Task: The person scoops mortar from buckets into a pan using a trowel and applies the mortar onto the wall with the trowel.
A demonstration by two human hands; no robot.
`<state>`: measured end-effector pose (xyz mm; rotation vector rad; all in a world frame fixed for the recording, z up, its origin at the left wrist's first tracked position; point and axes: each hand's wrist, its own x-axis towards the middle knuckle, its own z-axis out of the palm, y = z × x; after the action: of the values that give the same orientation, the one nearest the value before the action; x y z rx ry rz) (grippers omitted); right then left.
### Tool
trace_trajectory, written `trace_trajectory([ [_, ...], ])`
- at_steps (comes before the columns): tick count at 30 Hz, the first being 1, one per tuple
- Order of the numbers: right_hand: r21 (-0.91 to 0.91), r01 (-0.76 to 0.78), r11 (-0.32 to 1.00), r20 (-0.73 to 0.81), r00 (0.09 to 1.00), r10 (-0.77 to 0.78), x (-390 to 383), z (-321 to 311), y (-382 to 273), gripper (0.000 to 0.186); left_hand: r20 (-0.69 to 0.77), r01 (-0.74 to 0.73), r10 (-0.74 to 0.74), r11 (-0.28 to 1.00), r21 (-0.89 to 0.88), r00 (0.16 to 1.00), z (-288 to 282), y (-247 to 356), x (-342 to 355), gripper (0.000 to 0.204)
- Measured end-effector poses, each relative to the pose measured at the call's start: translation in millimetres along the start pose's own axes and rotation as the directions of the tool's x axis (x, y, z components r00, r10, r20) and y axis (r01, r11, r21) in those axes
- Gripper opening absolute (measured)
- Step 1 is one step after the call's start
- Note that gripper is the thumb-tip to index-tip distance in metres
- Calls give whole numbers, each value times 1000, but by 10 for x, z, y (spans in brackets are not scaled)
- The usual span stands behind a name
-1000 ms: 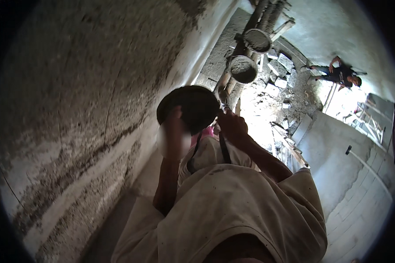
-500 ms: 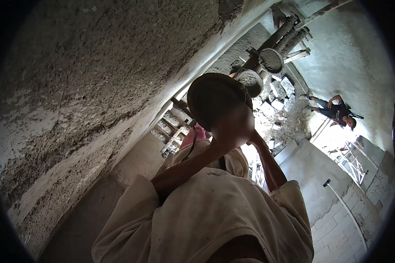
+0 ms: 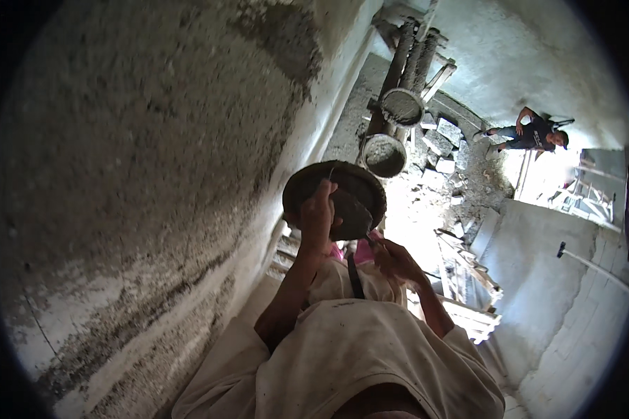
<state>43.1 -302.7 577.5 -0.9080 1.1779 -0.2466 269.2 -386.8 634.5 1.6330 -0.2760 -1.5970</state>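
Observation:
A dark round bucket (image 3: 298, 192) is up in front of my body, close to the rough wall. My left hand (image 3: 317, 218) is closed at its near side, fingers pointing up toward a thin wire-like handle; the exact grip is partly hidden. Across the bucket's mouth lies the dark grey blade of a trowel (image 3: 353, 213). Its handle end runs into my right hand (image 3: 396, 262), which is closed around it to the right of the bucket. What the bucket contains is too dark to make out.
A rough plastered wall (image 3: 154, 174) with a darker wet patch (image 3: 279, 42) fills the left. Beyond are two mortar-filled buckets (image 3: 384, 155) by wooden beams (image 3: 405, 63), and broken blocks (image 3: 440, 143). Another person (image 3: 534, 131) is at the far right, near a bright opening.
The view has shifted, with the wall patch now showing more fully. My hands and the bucket are lower, and the trowel blade shows clearly against the bucket.

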Motion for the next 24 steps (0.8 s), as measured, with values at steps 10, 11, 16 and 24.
trace_trajectory([
  [10, 421, 578, 699, -721, 681, -129, -544, 76, -1129, 30, -130, -23, 7, 992, -122, 992, -516, -73, 29, 41],
  [11, 335, 620, 710, -790, 595, -147, -459, 68, -1405, 27, -157, -27, 3, 988, -151, 988, -607, -56, -15, 38],
  [16, -225, 698, 680, -916, 87, -393, 1357, -186, -1850, 34, -206, -76, 49, 989, -125, 977, -672, 109, -435, 33],
  [24, 378, 857, 351, -300, 472, -829, 147, 1977, -4707, 52, -385, -120, 32, 971, -208, 922, -1100, -154, -716, 20],
])
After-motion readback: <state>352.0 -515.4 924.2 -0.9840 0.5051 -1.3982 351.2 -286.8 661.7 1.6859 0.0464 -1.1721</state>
